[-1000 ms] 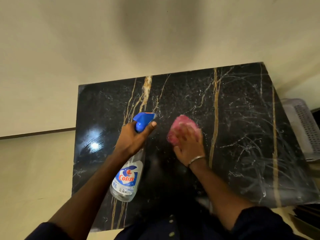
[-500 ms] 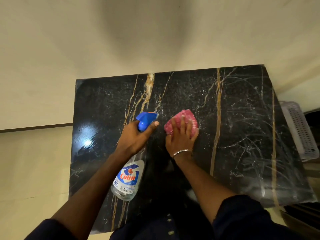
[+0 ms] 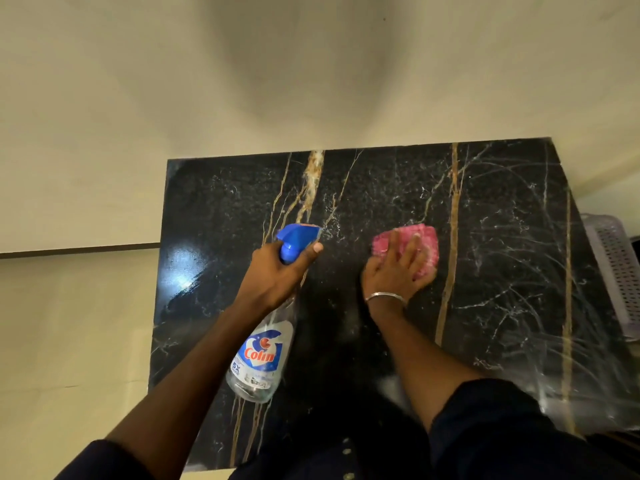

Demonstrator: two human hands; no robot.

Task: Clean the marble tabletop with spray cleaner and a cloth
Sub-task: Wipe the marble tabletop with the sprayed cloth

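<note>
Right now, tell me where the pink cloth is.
Head view: the pink cloth lies on the marble tabletop, right of centre, pressed under the right hand, right of the spray bottle held by the left hand.

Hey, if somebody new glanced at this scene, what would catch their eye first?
The black marble tabletop with its gold veins fills the middle of the view. On it, right of centre, the pink cloth stands out, pressed flat under the right hand. Just left of that, the left hand grips a clear spray bottle with a bright blue head, held over the stone.
</note>
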